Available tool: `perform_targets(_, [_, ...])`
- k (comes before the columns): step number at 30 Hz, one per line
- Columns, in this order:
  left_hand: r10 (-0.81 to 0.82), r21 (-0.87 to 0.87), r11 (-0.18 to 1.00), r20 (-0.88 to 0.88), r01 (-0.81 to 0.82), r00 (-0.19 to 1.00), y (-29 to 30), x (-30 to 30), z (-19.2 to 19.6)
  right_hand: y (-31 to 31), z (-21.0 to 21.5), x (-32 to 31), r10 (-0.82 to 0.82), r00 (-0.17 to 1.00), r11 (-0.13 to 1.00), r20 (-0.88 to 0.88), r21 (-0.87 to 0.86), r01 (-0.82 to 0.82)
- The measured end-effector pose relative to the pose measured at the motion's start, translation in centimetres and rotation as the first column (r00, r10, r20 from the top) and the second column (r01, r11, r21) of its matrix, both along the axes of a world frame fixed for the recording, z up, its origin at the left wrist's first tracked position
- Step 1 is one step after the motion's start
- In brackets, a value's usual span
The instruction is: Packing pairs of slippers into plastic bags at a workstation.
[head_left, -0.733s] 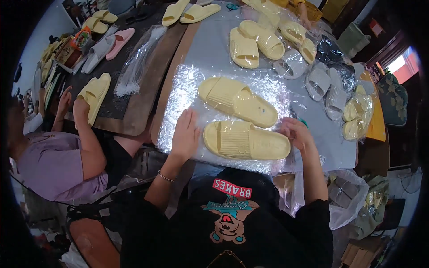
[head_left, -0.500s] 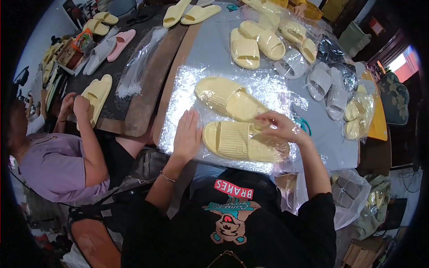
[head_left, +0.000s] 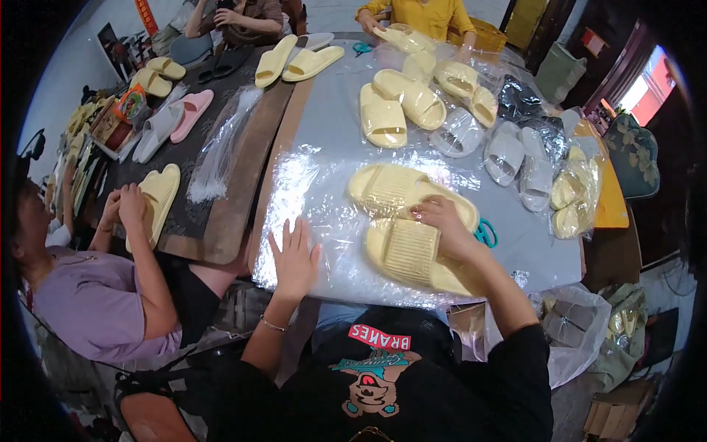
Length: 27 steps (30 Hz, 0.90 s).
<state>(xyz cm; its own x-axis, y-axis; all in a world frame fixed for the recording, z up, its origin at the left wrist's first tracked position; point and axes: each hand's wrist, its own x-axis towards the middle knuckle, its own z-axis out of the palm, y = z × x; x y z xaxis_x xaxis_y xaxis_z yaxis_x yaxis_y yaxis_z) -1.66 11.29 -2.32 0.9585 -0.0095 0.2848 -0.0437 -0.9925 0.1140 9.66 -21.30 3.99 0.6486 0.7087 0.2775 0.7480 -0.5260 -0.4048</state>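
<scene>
A pair of pale yellow slippers lies on shiny clear plastic film (head_left: pixel 335 254) at the grey table's near side. The far slipper (head_left: pixel 387 188) and the near slipper (head_left: pixel 412 250) touch along their inner sides, straps toward the left. My right hand (head_left: pixel 445 230) reaches over the near one, its curled fingers gripping the slippers where they meet; the fingertips are partly hidden. Flat on the film to the left rests my left hand (head_left: pixel 294 261), fingers spread and holding nothing. Teal-handled scissors (head_left: pixel 486 233) lie just right of my right hand.
Bagged yellow slippers (head_left: pixel 409 99), grey slippers (head_left: pixel 504 153) and black ones (head_left: pixel 519 96) crowd the far right. At left, a person in purple (head_left: pixel 96 302) handles a yellow slipper (head_left: pixel 158 202) beside clear bags (head_left: pixel 221 151). Someone in yellow (head_left: pixel 420 16) works across the table.
The slipper pair has shifted right along the film with my right hand, and the two now sit closer together. My left hand has spread its fingers. The whole view has tilted upward.
</scene>
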Motion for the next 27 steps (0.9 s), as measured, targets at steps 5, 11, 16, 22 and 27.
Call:
perform_targets(5, [0.012,-0.052,0.999,-0.040,-0.014,0.999,0.1,-0.1,0.2,-11.9,1.4,-3.8,-0.301,0.760,0.653,-0.576,0.456,0.605])
perform_targets(11, [-0.045,-0.128,0.991,-0.098,0.032,0.994,0.5,0.0,1.1,-13.1,9.6,-8.4,-0.187,0.692,0.065,-0.697,0.694,0.717])
perform_targets(16, [-0.339,-0.444,0.839,0.025,0.315,0.940,0.6,2.8,6.4,-2.7,11.5,-7.3,-0.424,0.841,0.666,-0.336,0.514,0.541])
perform_targets(22, [-0.133,0.068,0.989,0.041,0.130,0.990,-0.6,10.8,3.9,9.8,2.7,-2.4,-0.339,0.938,0.881,-0.071,0.327,0.343])
perform_targets(27, [-0.019,0.059,0.998,0.038,0.017,0.999,1.1,10.6,-1.3,11.5,-3.0,-1.0,-0.477,0.877,0.870,0.050,0.169,0.464])
